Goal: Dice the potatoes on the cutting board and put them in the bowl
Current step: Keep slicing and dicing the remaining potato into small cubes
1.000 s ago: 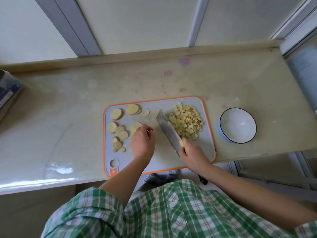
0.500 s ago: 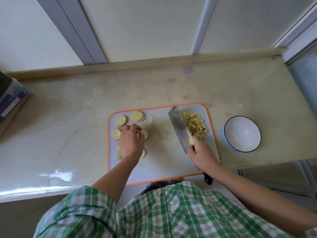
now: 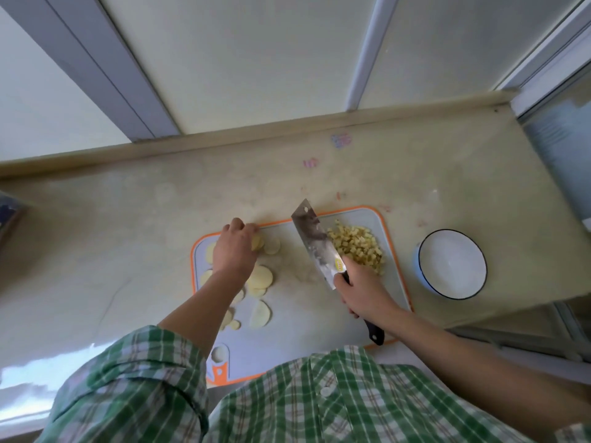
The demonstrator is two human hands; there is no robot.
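Looking down from the head camera, a person in a green check shirt works at a board (image 3: 303, 318) on the near edge of a counter (image 3: 128, 235).

A heap of dice (image 3: 356, 246) sits at the board's far right corner. Round slices (image 3: 260, 278) lie uncut along its left side. The bowl (image 3: 452, 265) stands on the counter just beside the board's right edge, with nothing in it.

The left hand (image 3: 235, 247) is at the board's far left corner, fingers curled down over a slice; whether they pinch it cannot be told. The right hand (image 3: 364, 289) clasps the handle of a knife (image 3: 315, 241), whose blade lies along the left of the dice.

Roughly half the cutting looks done. The slices are yet to be diced, and no potato has reached the bowl.
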